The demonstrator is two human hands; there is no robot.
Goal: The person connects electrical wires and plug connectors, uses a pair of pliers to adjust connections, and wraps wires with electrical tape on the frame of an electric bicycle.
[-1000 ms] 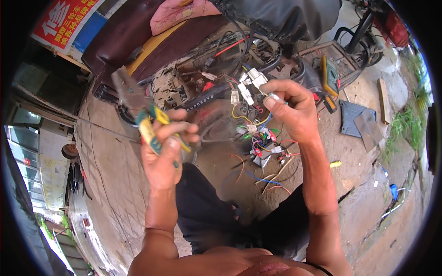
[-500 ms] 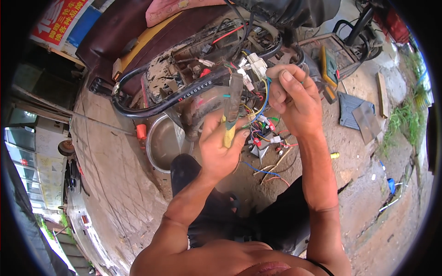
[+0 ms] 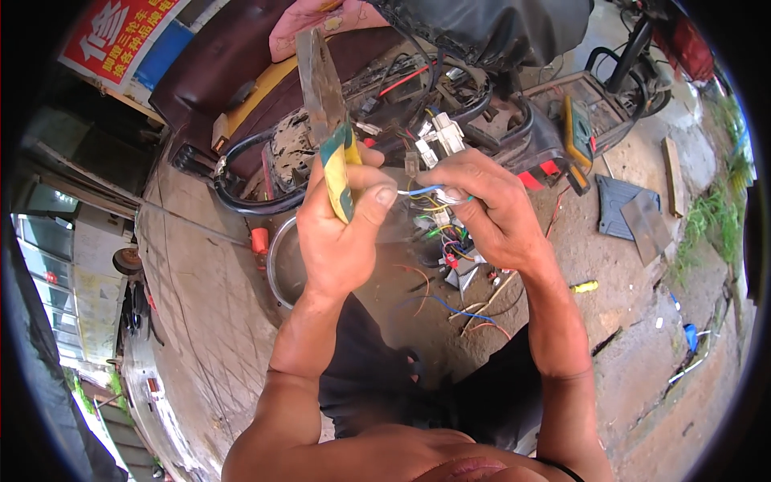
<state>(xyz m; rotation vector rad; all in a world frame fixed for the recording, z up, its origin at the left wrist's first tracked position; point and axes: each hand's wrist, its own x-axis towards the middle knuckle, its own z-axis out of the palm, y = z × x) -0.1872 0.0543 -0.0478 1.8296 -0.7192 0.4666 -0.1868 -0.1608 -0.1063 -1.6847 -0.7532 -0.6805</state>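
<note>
My left hand (image 3: 341, 229) is closed round a knife (image 3: 321, 88) with a broad, dull grey blade. Its handle is wrapped in yellow and green, and the blade points up and away. A blue wire (image 3: 426, 191) stretches between my hands, pinched by the fingers of my right hand (image 3: 486, 205). The wire's pale end reaches the left thumb and forefinger; whether they grip it I cannot tell. Just beyond my right hand are white plug connectors (image 3: 446, 132). Below hangs a tangle of coloured wires (image 3: 454, 241) with small connectors.
A vehicle frame with a black tube (image 3: 257, 205) lies ahead, before a maroon seat (image 3: 193, 92). A metal basin (image 3: 277, 265) stands at left, near a red cup-shaped thing (image 3: 259, 240). At right are a yellow-green multimeter (image 3: 578, 128), flat dark plates (image 3: 626, 210) and a yellow-handled tool (image 3: 585, 286).
My left hand has moved up and left, its knife blade now standing higher. My right hand has come down and left, and the blue wire now spans the gap between both hands.
</note>
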